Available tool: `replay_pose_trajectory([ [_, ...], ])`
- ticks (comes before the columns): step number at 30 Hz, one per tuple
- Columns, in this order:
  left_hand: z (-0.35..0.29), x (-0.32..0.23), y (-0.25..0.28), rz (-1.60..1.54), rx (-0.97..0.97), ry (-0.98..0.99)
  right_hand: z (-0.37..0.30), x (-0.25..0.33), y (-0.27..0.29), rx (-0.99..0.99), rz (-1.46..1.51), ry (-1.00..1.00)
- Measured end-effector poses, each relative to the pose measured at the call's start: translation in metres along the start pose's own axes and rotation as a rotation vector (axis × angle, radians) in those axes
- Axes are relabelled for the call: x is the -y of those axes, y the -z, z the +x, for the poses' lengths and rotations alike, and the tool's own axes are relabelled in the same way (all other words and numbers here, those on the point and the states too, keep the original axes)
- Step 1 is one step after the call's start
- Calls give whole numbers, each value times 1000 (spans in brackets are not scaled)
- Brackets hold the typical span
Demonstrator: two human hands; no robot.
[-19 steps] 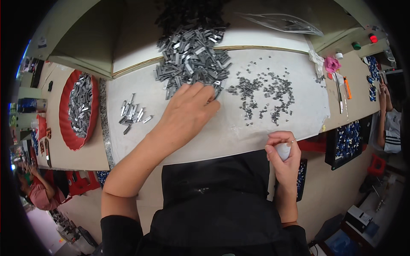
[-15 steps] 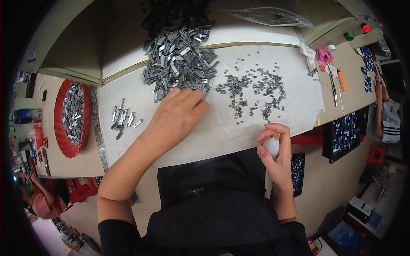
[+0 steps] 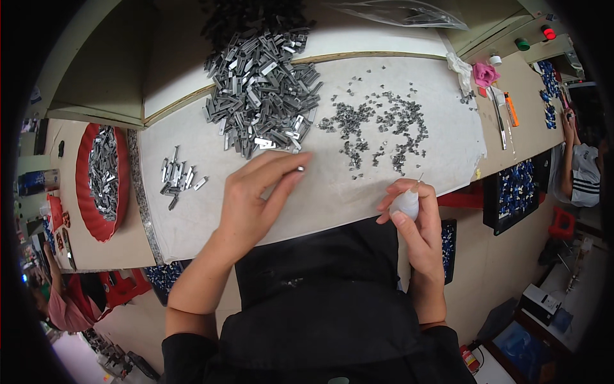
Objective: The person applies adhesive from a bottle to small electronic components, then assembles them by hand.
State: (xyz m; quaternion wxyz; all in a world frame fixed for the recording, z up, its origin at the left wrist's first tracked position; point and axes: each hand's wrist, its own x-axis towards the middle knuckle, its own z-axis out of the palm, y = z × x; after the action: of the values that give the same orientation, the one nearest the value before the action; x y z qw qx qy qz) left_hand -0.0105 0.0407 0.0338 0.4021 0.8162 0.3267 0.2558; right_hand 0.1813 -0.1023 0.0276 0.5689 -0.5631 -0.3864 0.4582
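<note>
My left hand (image 3: 261,193) is over the white-covered table, fingers pinched round a small metal piece (image 3: 300,169) of which only a shiny end shows. Just beyond it lies a heap of grey metal pieces (image 3: 256,89), narrow and channel-shaped. My right hand (image 3: 417,217) is closed round a small white squeeze bottle (image 3: 406,203) with a thin needle tip pointing up and away. Between the hands and farther back, many tiny dark metal parts (image 3: 403,125) are scattered. To the left sits a small group of the same narrow metal pieces (image 3: 182,174), apart from the heap.
A red scalloped basket (image 3: 83,192) of metal pieces stands at the left. Tweezers (image 3: 499,121), an orange tool (image 3: 511,109) and a pink cloth (image 3: 486,75) lie at the right. A clear plastic bag (image 3: 409,16) lies on the shelf. Other people sit on both sides.
My left hand has drawn back from the heap toward me, now with a metal piece between its fingers. My right hand's grip has shifted, and the bottle's needle tip now shows.
</note>
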Motion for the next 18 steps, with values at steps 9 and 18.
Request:
replay_pose_trajectory([
  [9, -22, -1, -40, -817, -11, 248, -1, 13, 0, -72, -122, 113],
  [18, -25, 3, -46, -807, -73, 188, -3, 6, -15, -322, 117, 299],
])
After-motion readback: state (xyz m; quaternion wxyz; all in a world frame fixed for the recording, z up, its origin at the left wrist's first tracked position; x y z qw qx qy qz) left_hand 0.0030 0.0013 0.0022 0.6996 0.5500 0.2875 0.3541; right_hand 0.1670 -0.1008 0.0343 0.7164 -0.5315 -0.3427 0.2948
